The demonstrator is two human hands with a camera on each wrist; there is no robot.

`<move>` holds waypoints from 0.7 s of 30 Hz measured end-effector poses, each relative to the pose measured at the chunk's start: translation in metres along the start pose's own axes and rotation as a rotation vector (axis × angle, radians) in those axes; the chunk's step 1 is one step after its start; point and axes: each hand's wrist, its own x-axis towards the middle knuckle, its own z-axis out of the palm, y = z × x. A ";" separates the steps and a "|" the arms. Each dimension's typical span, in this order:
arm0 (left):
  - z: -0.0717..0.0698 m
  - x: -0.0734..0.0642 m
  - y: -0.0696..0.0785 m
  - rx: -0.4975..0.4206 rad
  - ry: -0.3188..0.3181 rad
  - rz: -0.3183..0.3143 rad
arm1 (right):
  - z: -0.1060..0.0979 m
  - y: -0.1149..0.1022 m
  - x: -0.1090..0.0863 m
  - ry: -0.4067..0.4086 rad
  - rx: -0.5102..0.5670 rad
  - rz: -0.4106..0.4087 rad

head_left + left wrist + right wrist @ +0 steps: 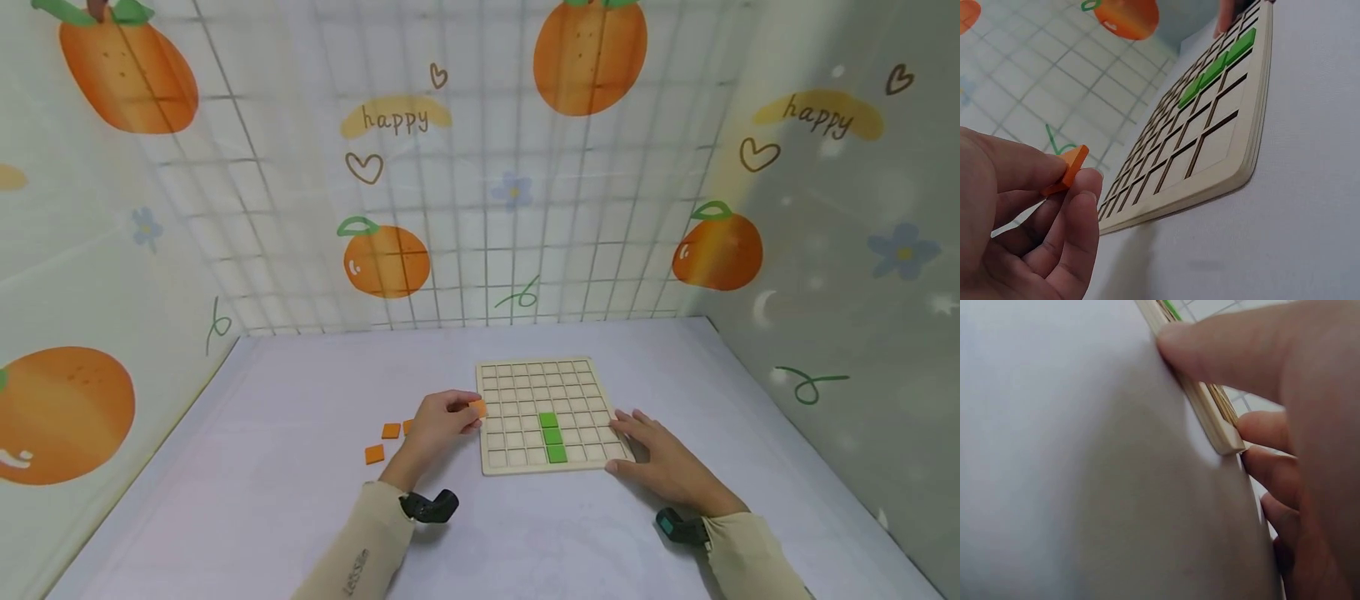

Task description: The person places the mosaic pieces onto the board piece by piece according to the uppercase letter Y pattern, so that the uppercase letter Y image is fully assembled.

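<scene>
Flat orange tile (1076, 165) hovers near gridded, probably wooden board (517, 417).

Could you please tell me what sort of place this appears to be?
Probably a screened-off booth for tabletop activity: printed sheets line the back and both sides, around a pale table bearing a gridded board.
</scene>
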 end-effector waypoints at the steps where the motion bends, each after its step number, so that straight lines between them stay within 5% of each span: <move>1: 0.001 0.001 0.000 0.000 -0.012 0.006 | 0.000 0.000 0.000 -0.001 -0.002 -0.003; 9: 0.020 0.012 0.001 0.096 -0.070 0.083 | -0.001 0.001 -0.002 -0.001 0.010 -0.002; 16: 0.035 0.019 0.002 0.124 -0.096 0.060 | 0.002 0.002 -0.005 0.007 0.023 -0.042; 21: 0.044 0.026 0.006 0.171 -0.106 0.102 | -0.002 -0.001 -0.002 0.007 0.013 -0.034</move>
